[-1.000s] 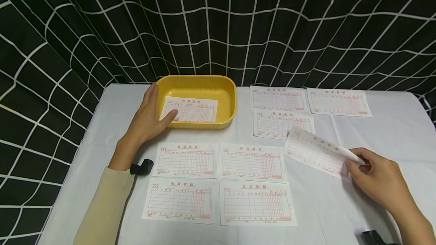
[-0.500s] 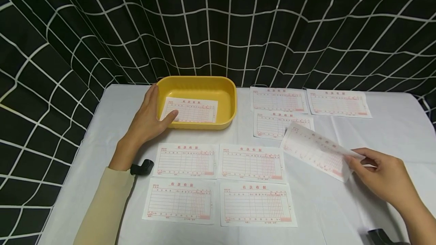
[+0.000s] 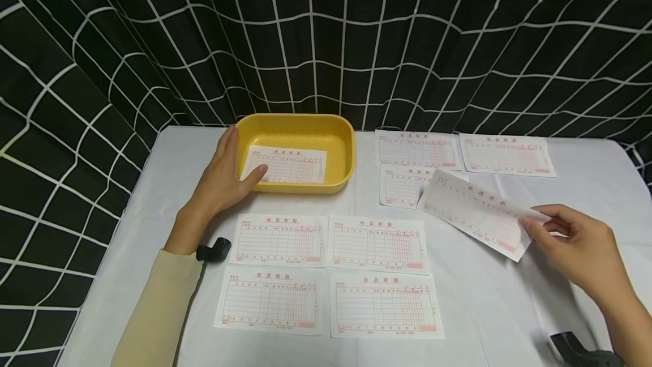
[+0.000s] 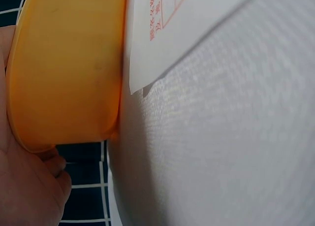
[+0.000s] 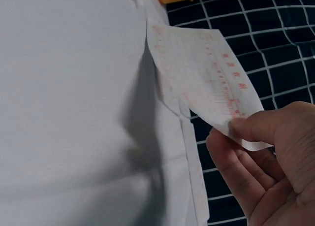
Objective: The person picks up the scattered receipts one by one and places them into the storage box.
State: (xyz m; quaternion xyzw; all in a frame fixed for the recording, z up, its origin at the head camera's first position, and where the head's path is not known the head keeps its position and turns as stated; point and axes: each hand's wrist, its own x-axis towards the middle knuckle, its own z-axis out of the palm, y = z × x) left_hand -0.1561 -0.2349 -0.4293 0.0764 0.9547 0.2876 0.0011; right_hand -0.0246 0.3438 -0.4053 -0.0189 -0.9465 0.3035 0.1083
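In the head view my left hand [image 3: 215, 183] holds the left end of a yellow plastic basin [image 3: 340, 154], its thumb over the front rim. The left wrist view shows the basin's outer wall [image 4: 69, 78] close up, with fingers around its edge. Inside the basin lies a printed receipt slip [image 3: 295, 164], white with red lines. My right hand [image 3: 586, 245] pinches another receipt slip [image 3: 471, 214] by its right end, between thumb and fingers. That slip is tilted, its far end overlapping a slip [image 3: 399, 186] on the table. In the right wrist view the held slip [image 5: 192, 63] bends slightly.
Two receipt slips [image 3: 417, 149] lie side by side at the back right. Nearer the front, several more slips [image 3: 277, 240] form two rows on the white tablecloth [image 3: 489, 310]. A black cloth with a white grid [image 3: 326, 44] hangs behind the table and at its left.
My right hand has raised the pinched slip and moved slightly back, so the slip now covers more of the one behind it. The left hand and basin have stayed in place.
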